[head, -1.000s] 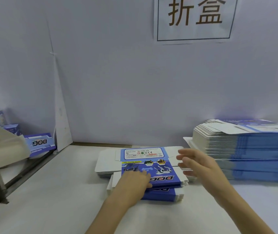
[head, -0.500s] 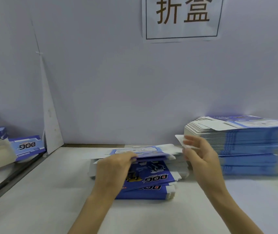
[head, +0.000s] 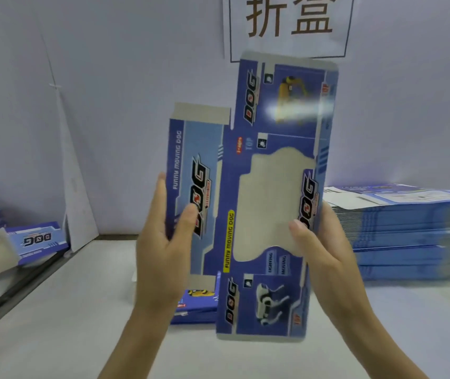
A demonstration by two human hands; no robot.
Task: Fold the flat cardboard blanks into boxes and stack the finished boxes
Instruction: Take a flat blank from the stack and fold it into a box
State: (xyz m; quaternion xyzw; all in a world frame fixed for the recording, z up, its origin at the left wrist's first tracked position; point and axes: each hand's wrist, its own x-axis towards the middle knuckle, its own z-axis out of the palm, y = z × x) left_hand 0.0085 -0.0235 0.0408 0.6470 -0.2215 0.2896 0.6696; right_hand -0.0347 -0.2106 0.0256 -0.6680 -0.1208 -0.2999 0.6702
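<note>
Up off the table [head: 54, 324], one flat blank [head: 248, 192] is raised upright!
Lifted from the small pile [head: 196, 305] moments ago; left hand [head: 163, 242] pinches its side panel, right hand [head: 319, 250] grips the window edge. It's unfolded yet, so folding looks next.

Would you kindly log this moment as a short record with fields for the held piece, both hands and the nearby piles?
Held piece: flat cardboard blank, upright, printed side facing camera, unfolded
Left hand: grips the blank's left edge
Right hand: grips its right edge, thumb by the window cut-out
Right pile: tall stack of blanks on the table
Far left: folded box
</note>
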